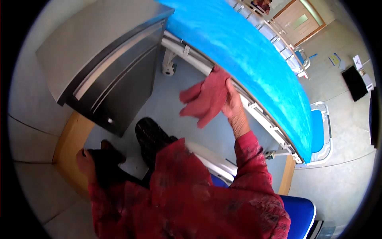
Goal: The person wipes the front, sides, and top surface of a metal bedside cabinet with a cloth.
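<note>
A dusty-red cloth hangs from my right hand, gripped at its right side beside the bed's edge. Its loose ends spread left over the grey floor, and its upper part touches or overlaps the white bed rail. My left hand is low at the far left, beside my dark trouser leg. Its fingers look curled, with a small dark patch at them; what they hold, if anything, I cannot make out. Both sleeves are red and patterned.
A bed with a bright blue cover runs along the upper right. At the left stands a grey metal cabinet. A black shoe rests on the floor. A blue seat is behind me. Another person is far back.
</note>
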The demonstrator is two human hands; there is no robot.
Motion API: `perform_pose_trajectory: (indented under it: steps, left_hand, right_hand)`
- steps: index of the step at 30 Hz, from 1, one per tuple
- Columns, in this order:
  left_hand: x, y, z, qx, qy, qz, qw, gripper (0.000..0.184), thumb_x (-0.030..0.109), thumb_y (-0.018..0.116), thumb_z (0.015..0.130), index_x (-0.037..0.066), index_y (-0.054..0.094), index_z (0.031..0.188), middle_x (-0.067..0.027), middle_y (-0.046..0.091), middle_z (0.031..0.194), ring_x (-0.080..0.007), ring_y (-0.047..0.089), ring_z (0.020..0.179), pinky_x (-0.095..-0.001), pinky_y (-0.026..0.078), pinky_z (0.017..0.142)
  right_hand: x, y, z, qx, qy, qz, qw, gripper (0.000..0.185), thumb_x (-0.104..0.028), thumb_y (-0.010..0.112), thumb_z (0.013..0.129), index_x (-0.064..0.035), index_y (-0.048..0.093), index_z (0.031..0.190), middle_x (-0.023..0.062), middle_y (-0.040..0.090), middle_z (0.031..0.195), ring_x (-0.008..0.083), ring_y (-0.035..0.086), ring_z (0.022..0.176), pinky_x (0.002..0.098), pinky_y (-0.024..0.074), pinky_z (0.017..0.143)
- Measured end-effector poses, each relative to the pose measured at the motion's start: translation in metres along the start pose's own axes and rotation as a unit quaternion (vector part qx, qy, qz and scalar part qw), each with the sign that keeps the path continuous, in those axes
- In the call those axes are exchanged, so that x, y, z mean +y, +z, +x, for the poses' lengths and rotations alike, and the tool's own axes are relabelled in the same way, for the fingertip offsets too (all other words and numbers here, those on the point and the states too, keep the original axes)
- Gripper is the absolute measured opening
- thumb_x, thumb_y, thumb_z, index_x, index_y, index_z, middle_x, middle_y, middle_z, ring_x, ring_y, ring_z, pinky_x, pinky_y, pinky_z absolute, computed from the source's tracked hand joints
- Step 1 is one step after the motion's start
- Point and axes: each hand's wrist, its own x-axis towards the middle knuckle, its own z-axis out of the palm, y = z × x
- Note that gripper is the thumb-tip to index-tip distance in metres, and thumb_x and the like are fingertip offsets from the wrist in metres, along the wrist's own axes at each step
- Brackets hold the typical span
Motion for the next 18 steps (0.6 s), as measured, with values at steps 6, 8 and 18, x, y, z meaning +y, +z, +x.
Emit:
perform_pose_trajectory:
  steps: [6, 8, 18]
  left_hand:
    - [0.014, -0.010, 0.000, -0.005, -0.015, 0.004, 1.000, 0.030, 0.029, 0.058, 0.101, 0.005, 0.069, 0.116, -0.0154, 0.068, 0.113, -0.0376, 0.063, 0.105, -0.0480, 0.051, 0.087]
    - [0.011, -0.008, 0.000, -0.002, -0.014, 0.010, 1.000, 0.029, 0.028, 0.058, 0.100, 0.005, 0.069, 0.114, -0.0159, 0.068, 0.112, -0.0381, 0.063, 0.104, -0.0483, 0.051, 0.086]
    - [0.010, -0.010, -0.004, -0.003, -0.019, -0.017, 1.000, 0.026, 0.026, 0.059, 0.100, 0.004, 0.068, 0.110, -0.0161, 0.068, 0.113, -0.0391, 0.061, 0.105, -0.0497, 0.051, 0.087]
  right_hand:
    - [0.004, 0.015, -0.001, -0.019, 0.002, 0.003, 1.000, 0.055, -0.030, 0.063, 0.103, -0.0086, 0.044, 0.150, 0.0102, 0.057, 0.143, 0.0265, 0.057, 0.130, 0.0441, 0.0468, 0.111]
    - [0.005, 0.018, -0.001, -0.031, 0.005, 0.008, 0.999, 0.057, -0.024, 0.064, 0.102, -0.0088, 0.041, 0.152, 0.0098, 0.056, 0.144, 0.0252, 0.057, 0.130, 0.0425, 0.0476, 0.110]
    - [0.016, 0.026, -0.017, -0.015, -0.017, 0.087, 0.996, 0.067, -0.045, 0.066, 0.098, -0.0050, 0.046, 0.147, 0.0150, 0.057, 0.144, 0.0319, 0.055, 0.132, 0.0492, 0.0422, 0.115]
